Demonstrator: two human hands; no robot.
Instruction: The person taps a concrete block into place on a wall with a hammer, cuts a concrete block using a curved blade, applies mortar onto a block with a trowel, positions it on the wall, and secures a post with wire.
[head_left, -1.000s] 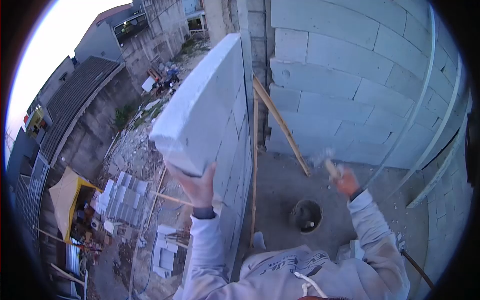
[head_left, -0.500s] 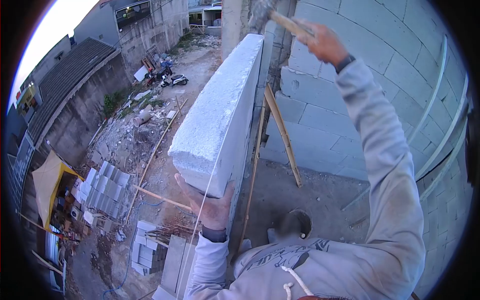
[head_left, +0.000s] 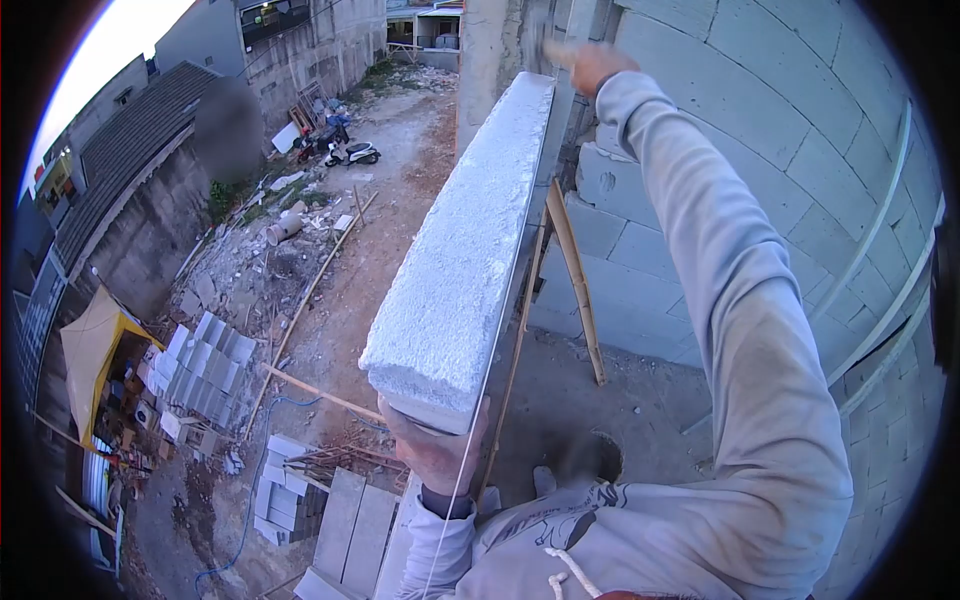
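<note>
- The right hand (head_left: 600,70), now at the upper centre of the frame, was low over the floor at right a second ago; it has swung up to the block's far end.
- Its fingers are wrapped round the handle of a hammer (head_left: 562,52); the hammer's head is blurred against the concrete column (head_left: 482,70), so contact with anything cannot be told.
- The lightweight concrete block (head_left: 460,230) slants through the centre, its rough top face more fully in view than a second ago. Its far end is near the column, its near end just below the centre.
- The left hand (head_left: 432,455) is cupped against the underside of that near end, thumb on the right side, other fingers partly hidden on the left. It has stayed there, so the block is steadied at one end while the hammer is at the other.
- A thin string line (head_left: 459,475) passes in front of the left hand and up along the block's right edge.
- Wooden props (head_left: 575,280) stand right of the block, before the block wall (head_left: 740,130).
</note>
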